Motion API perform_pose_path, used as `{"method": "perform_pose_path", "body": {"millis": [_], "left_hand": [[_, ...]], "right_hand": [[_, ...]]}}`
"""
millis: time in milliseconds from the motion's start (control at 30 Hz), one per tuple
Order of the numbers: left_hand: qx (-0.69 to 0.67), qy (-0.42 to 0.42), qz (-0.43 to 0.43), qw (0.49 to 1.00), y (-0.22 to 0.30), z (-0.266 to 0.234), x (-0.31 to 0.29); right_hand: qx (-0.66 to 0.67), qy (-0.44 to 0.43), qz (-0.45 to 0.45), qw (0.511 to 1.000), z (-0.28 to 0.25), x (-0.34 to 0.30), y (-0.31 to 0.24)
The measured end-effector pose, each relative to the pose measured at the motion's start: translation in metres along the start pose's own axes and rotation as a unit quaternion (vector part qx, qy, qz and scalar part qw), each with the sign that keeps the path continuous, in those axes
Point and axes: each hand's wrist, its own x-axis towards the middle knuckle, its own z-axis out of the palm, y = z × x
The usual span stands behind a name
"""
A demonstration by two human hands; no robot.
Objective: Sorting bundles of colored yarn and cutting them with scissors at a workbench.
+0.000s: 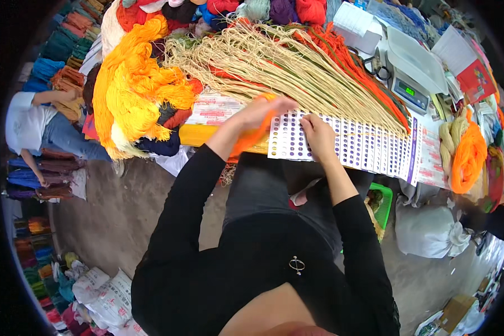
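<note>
A fanned row of white cards with rows of dark holes [378, 152] lies along the table's near edge. My right hand [321, 137] rests over the cards at their left part, fingers closed in a pinch; what is between them is too small to make out. Just left of it, my left hand [261, 113] is held above the cards' left end, slightly blurred, with a bundle of orange thread [254, 136] gripped in it and hanging down. Beyond both hands, long cream threads [285, 73] spread across the table, with orange-red threads [341, 59] along their right side.
At left lies a large heap of yellow-orange yarn [130, 84]. A digital scale [411, 89] with a clear tray and black scissors [382, 73] stand at the right back. An orange skein [468, 158] hangs at the right end. Another person [39, 123] bends over yarn bundles at far left.
</note>
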Motion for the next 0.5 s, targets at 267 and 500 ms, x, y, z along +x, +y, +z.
{"method": "perform_pose_path", "body": {"millis": [267,500], "left_hand": [[0.378,0.465,-0.072,0.798,-0.003,-0.123,-0.036],[0.103,0.141,-0.091,0.980,-0.009,-0.023,-0.038]], "right_hand": [[-0.001,0.005,-0.005,1.000,0.001,0.001,0.002],[0.000,0.000,0.003,1.000,0.002,-0.002,0.003]]}}
